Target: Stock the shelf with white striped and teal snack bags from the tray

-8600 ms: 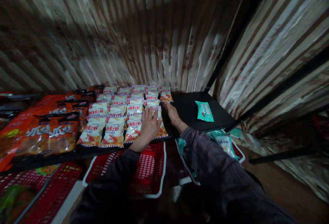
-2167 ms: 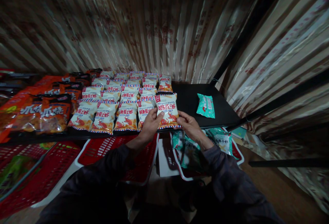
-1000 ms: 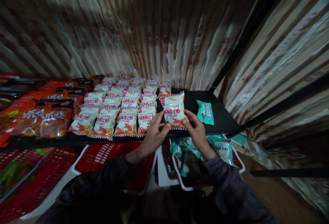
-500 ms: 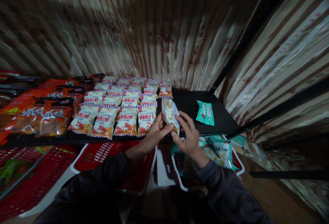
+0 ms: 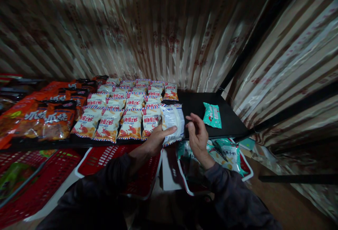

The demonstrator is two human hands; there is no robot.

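Note:
My left hand (image 5: pixel 157 139) grips a white snack bag (image 5: pixel 173 121) by its left side, thumb across the printed back, which faces me. The bag is above the front edge of the black shelf (image 5: pixel 194 107). Just right of it, my right hand (image 5: pixel 197 136) is off the bag, fingers apart and partly curled, holding nothing. To the left, white-and-red snack bags (image 5: pixel 107 123) stand in rows, their fronts facing me. A teal snack bag (image 5: pixel 212 115) lies on the shelf beyond my right hand.
Orange and black snack bags (image 5: pixel 56 121) fill the shelf's left part. Below are a red basket (image 5: pixel 144 184) and another holding teal bags (image 5: pixel 227 158); a third red basket (image 5: pixel 44 179) is at left. A black post (image 5: pixel 237 57) rises at right, before striped sheeting (image 5: pixel 163 29).
The white snack bag has turned so its printed back faces me. My right hand has let go of it and moved slightly right; my left hand still holds it.

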